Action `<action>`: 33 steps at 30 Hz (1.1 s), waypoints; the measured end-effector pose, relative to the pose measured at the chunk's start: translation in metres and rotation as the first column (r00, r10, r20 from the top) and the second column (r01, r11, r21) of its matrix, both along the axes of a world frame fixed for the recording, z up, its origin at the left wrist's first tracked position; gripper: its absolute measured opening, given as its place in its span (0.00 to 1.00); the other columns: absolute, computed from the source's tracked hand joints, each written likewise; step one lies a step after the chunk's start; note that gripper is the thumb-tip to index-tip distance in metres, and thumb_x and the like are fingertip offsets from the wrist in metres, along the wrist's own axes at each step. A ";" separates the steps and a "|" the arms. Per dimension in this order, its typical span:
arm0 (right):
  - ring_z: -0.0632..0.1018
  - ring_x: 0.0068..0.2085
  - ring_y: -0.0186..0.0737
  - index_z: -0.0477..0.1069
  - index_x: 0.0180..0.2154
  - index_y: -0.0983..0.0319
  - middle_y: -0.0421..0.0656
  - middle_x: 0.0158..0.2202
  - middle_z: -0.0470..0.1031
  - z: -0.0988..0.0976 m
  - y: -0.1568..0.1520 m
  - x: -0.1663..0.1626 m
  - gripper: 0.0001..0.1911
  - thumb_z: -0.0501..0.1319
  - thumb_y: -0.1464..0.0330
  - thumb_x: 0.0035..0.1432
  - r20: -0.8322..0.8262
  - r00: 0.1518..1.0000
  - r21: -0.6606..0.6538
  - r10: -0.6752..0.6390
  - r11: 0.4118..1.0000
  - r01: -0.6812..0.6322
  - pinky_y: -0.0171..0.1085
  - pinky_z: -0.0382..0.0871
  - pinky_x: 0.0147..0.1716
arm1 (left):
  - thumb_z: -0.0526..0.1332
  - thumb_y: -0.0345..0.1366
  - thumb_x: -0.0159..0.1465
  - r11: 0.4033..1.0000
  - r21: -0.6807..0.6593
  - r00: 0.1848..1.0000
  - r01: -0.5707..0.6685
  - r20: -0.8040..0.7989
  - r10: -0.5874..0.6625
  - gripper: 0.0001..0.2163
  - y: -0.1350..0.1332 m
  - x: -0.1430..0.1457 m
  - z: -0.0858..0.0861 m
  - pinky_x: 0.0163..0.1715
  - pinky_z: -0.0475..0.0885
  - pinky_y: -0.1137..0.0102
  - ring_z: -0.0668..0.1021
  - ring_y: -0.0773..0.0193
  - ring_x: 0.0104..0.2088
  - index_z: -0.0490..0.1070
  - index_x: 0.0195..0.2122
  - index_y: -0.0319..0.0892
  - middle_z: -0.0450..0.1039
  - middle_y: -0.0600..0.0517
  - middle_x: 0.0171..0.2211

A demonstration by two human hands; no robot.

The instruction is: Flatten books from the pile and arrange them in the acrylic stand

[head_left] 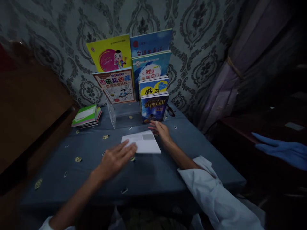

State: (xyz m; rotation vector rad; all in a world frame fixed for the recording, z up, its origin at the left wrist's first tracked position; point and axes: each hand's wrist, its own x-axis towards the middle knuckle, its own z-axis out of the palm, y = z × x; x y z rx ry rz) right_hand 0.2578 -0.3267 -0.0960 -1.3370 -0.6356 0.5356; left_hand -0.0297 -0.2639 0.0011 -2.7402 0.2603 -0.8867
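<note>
A white booklet (pixel 146 145) with a grey block on its face is in front of me, tilted a little. My left hand (pixel 117 156) grips its left edge, with fingers on top and the thumb out of sight. Just beyond the booklet's right side, my right hand (pixel 160 131) is open, its fingers spread near the foot of a dark blue book (pixel 154 108). That book stands at the front of the right row in a clear plastic rack (pixel 112 116). Behind it are a yellow-and-blue book (pixel 150 87) and a light blue book (pixel 141 65).
In the rack's left row stand a comic-style book (pixel 117 88) and a yellow book (pixel 96 52). Left of the rack lies a stack of booklets (pixel 85 115). Dark glasses (pixel 170 111) lie right of it. A blue-gloved hand (pixel 285 149) shows at the far right.
</note>
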 end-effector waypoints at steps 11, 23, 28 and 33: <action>0.80 0.53 0.54 0.78 0.48 0.60 0.51 0.53 0.80 -0.003 0.002 -0.014 0.32 0.58 0.42 0.60 0.121 0.978 0.026 0.168 0.985 -0.173 0.53 0.72 0.55 | 0.51 0.26 0.71 0.998 -0.018 0.908 -0.063 -0.416 0.050 0.21 -0.040 -0.015 -0.048 0.49 0.79 0.64 0.74 0.52 0.62 0.64 0.64 0.44 0.74 0.43 0.58; 0.78 0.56 0.52 0.78 0.50 0.60 0.47 0.52 0.81 -0.002 -0.004 -0.014 0.23 0.53 0.54 0.66 0.449 0.870 -0.108 0.203 0.979 -0.173 0.52 0.67 0.60 | 0.53 0.28 0.71 0.924 -0.069 0.791 -0.376 -0.544 0.281 0.23 -0.036 0.021 -0.085 0.63 0.66 0.50 0.67 0.47 0.66 0.61 0.66 0.43 0.67 0.42 0.64; 0.72 0.62 0.52 0.77 0.52 0.60 0.50 0.58 0.76 -0.021 -0.005 -0.024 0.19 0.53 0.65 0.65 0.728 0.590 -0.361 0.349 0.927 -0.103 0.54 0.63 0.63 | 0.50 0.39 0.75 0.912 -0.141 0.820 -0.385 -0.506 0.268 0.18 -0.031 0.033 -0.085 0.61 0.68 0.52 0.68 0.47 0.65 0.65 0.62 0.40 0.70 0.40 0.61; 0.66 0.67 0.53 0.72 0.58 0.62 0.54 0.63 0.70 -0.030 -0.005 -0.033 0.22 0.52 0.65 0.67 0.803 0.438 -0.433 0.404 0.901 -0.038 0.55 0.56 0.67 | 0.51 0.37 0.74 0.847 -0.205 0.773 -0.491 -0.552 0.314 0.18 -0.001 0.049 -0.072 0.63 0.66 0.57 0.68 0.50 0.66 0.66 0.61 0.35 0.68 0.37 0.63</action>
